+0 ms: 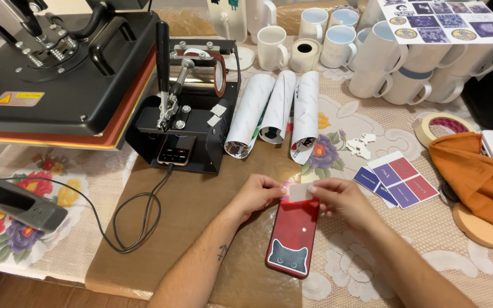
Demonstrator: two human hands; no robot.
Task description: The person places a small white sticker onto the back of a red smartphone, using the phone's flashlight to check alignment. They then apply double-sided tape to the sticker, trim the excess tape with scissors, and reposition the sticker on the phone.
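Note:
A red phone case (pixel 293 235) with a black cat face at its near end lies flat on brown paper (pixel 189 211). My left hand (pixel 256 194) and my right hand (pixel 339 198) meet at the case's far end. Between their fingertips they pinch a small white square piece (pixel 299 191), held over the top of the case. My left forearm has a small tattoo.
A black mug press (pixel 192 108) and a flat heat press (pixel 58 74) stand at the left, with a cable looping forward. Three rolled printed sheets (pixel 275 111), several white mugs (pixel 372 57), purple and pink cards (pixel 397 178), a tape roll (pixel 441 124) and an orange cloth (pixel 477 177) lie behind and right.

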